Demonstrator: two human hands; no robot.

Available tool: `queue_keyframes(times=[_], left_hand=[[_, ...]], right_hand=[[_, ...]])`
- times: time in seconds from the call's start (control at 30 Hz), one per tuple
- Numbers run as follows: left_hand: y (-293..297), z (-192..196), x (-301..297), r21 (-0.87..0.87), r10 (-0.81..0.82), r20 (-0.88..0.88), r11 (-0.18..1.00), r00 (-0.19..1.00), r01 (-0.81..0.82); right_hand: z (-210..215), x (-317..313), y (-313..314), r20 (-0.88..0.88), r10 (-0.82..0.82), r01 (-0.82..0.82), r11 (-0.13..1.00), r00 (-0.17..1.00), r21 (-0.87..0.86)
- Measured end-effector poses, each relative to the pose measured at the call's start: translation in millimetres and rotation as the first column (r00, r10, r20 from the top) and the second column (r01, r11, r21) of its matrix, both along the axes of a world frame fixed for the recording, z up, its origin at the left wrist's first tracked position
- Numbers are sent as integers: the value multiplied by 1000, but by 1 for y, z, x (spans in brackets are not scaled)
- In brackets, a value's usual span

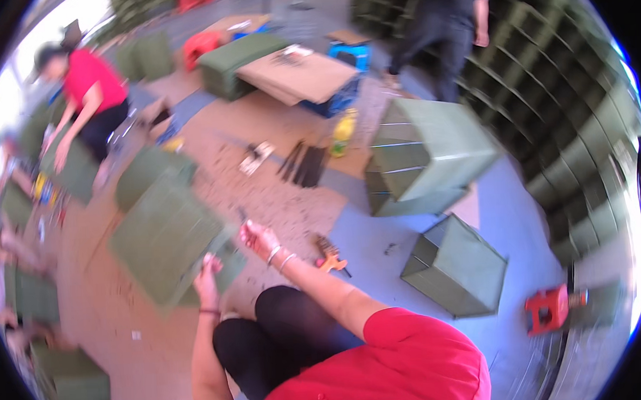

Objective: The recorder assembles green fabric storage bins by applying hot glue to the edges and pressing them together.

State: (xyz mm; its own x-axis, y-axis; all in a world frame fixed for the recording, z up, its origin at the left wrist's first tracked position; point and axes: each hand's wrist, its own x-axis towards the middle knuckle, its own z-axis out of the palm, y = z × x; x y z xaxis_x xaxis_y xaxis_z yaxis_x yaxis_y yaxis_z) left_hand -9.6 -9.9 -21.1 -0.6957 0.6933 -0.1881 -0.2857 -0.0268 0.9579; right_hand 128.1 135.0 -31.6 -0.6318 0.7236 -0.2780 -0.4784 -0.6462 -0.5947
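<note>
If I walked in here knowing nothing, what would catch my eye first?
Probably the green boxes all over the floor, stacked right of centre and along the right wall. Next, the person's two hands, left hand and right hand, at a flat green panel in front, and the small red stool at lower right.

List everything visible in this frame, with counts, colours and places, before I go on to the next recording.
green panel: one, dull green, on the floor in front of the person, both hands at its near edge
green boxes: two nearby, green, on the floor to the right, the second lower down
orange tool: one, orange and dark, on the floor beside the right forearm
red stool: one, red, lower right
yellow bottle: one, yellow, centre floor by dark strips
green shelving: many stacked cells, along the right
cardboard sheet: one, tan, on a blue crate, top centre
other people: one in a red top bending at left, one in dark clothes standing at top
left hand: on the panel's lower edge
right hand: holds something small; grip blurred
</note>
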Motion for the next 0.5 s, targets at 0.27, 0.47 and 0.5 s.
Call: queue_keyframes(times=[0.27,0.47,0.5], left_hand=[[9,12,8,58,-83,-22,995,996,84],[11,13,1,66,-103,-69,992,992,107],[11,13,-1,66,-107,-71,991,992,112]], right_hand=[[-46,211,47,-93,-600,543,771,794,-334],[-15,385,52,-139,-867,832,498,479,-244],[-3,401,48,-169,-879,842,475,445,-255]])
